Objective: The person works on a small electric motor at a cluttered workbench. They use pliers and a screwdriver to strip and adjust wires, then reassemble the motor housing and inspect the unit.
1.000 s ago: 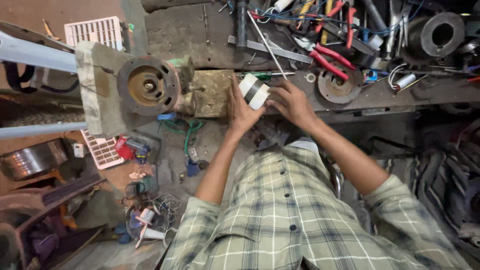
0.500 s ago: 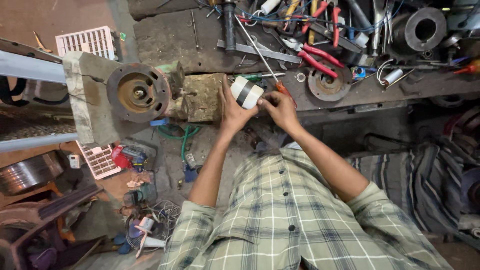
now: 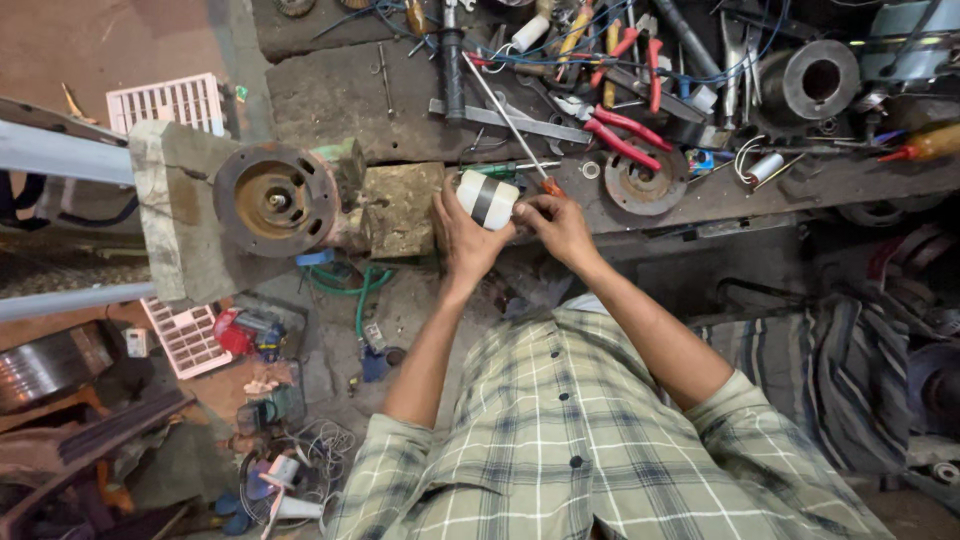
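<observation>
2 hands (image 3: pixel 515 228) grip white cylinder (image 3: pixel 487 199) between them, above workbench (image 3: pixel 400 100).

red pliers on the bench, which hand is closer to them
Right. The right hand sits just below and left of the red pliers; the left hand is farther left, holding the white cylinder.

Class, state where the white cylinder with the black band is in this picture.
In the head view the white cylinder with the black band sits near the middle, gripped by the left hand, with the right hand touching it, beside the rusty motor.
</observation>
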{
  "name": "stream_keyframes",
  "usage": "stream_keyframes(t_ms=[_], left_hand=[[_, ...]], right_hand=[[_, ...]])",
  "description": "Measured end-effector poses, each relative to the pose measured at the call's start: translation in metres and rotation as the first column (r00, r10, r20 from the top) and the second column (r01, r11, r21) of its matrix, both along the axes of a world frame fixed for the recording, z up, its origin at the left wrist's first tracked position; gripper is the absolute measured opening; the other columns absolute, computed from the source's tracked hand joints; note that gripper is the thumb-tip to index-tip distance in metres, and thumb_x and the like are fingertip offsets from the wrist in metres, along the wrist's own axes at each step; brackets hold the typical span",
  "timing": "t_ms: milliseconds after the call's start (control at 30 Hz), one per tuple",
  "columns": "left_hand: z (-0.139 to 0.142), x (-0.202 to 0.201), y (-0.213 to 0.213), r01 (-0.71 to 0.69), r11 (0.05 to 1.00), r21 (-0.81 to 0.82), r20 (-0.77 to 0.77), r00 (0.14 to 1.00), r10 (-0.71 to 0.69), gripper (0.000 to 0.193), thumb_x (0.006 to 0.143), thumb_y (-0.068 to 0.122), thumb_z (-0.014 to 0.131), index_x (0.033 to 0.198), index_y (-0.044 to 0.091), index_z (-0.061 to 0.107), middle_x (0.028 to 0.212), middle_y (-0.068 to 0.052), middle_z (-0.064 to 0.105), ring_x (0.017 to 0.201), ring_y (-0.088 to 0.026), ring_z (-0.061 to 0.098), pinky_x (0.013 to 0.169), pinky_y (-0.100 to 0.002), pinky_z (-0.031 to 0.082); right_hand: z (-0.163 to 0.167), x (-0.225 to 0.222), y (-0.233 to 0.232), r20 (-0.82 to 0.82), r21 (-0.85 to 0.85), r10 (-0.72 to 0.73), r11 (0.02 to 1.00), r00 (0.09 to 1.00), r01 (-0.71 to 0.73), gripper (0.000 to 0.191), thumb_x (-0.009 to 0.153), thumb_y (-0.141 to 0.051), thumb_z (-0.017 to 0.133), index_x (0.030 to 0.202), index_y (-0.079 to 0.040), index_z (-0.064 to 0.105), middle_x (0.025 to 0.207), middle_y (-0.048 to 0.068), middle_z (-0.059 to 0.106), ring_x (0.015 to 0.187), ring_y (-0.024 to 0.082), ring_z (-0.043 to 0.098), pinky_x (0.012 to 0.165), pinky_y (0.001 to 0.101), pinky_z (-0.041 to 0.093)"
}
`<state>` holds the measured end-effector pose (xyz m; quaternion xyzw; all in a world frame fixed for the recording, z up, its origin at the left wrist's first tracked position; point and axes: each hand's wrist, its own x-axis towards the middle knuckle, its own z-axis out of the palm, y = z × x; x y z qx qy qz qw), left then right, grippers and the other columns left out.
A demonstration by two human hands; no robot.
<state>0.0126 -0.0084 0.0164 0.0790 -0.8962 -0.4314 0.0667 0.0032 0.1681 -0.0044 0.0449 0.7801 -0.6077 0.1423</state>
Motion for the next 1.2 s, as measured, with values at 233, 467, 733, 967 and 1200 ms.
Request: stream_keyframes(t_ms=[233, 467, 733, 967, 1200], left_hand=[[0.005, 0.004, 0.003, -0.011, 1.0, -0.004, 0.069, 0.998, 0.011, 0.118, 0.064, 0.046, 0.095, 0.15, -0.001, 0.029, 0.138, -0.031, 0.043, 0.129, -0.049, 0.046, 0.105, -0.056, 0.04], [-0.022, -0.012, -0.037, 0.136, 0.964, 0.23, -0.013, 0.991, -0.136, 0.066, 0.091, 0.041, 0.074, 0.142, 0.005, 0.052, 0.13, -0.019, 0.06, 0.121, -0.034, 0.06, 0.102, -0.045, 0.049], [-0.059, -0.043, -0.07, 0.122, 0.794, 0.596, 0.041, 0.983, -0.181, 0.025, 0.1, 0.025, 0.067, 0.112, 0.003, 0.072, 0.102, -0.004, 0.074, 0.093, -0.012, 0.067, 0.083, -0.028, 0.054], [-0.052, -0.047, -0.075, 0.162, 0.883, 0.44, 0.091, 0.97, -0.223, 0.031, 0.103, 0.03, 0.064, 0.104, 0.0, 0.073, 0.086, -0.004, 0.072, 0.08, -0.01, 0.063, 0.073, -0.028, 0.051], [-0.06, -0.061, -0.063, 0.002, 0.973, 0.229, 0.181, 0.982, -0.045, 0.035, 0.097, 0.032, 0.066, 0.091, 0.0, 0.077, 0.068, -0.007, 0.07, 0.064, -0.013, 0.068, 0.061, -0.035, 0.05]], right_hand=[[0.011, -0.003, 0.003, -0.006, 0.172, 0.015, 0.985, 1.0, -0.014, 0.026, 0.098, -0.024, 0.07, 0.101, 0.001, 0.077, 0.077, 0.007, 0.076, 0.068, 0.01, 0.069, 0.063, 0.0286, 0.053], [0.01, 0.002, 0.001, -0.225, 0.161, -0.027, 0.985, 0.974, 0.065, 0.019, 0.092, -0.015, 0.075, 0.101, 0.002, 0.077, 0.083, 0.009, 0.076, 0.071, 0.011, 0.068, 0.066, 0.028, 0.053], [-0.005, 0.001, 0.003, 0.018, 0.068, -0.032, 0.997, 0.999, 0.031, 0.026, 0.1, -0.026, 0.071, 0.103, 0.0, 0.077, 0.083, 0.005, 0.077, 0.075, 0.007, 0.068, 0.068, 0.0254, 0.052], [0.004, 0.001, 0.003, -0.027, 0.08, -0.049, 0.995, 0.998, 0.052, 0.024, 0.092, -0.022, 0.075, 0.105, -0.003, 0.078, 0.087, 0.006, 0.079, 0.077, 0.009, 0.071, 0.07, 0.0274, 0.055], [0.023, 0.005, -0.003, -0.197, 0.172, -0.037, 0.982, 0.98, 0.072, 0.018, 0.091, -0.018, 0.077, 0.105, -0.006, 0.079, 0.088, 0.007, 0.079, 0.077, 0.012, 0.074, 0.071, 0.026, 0.057]])
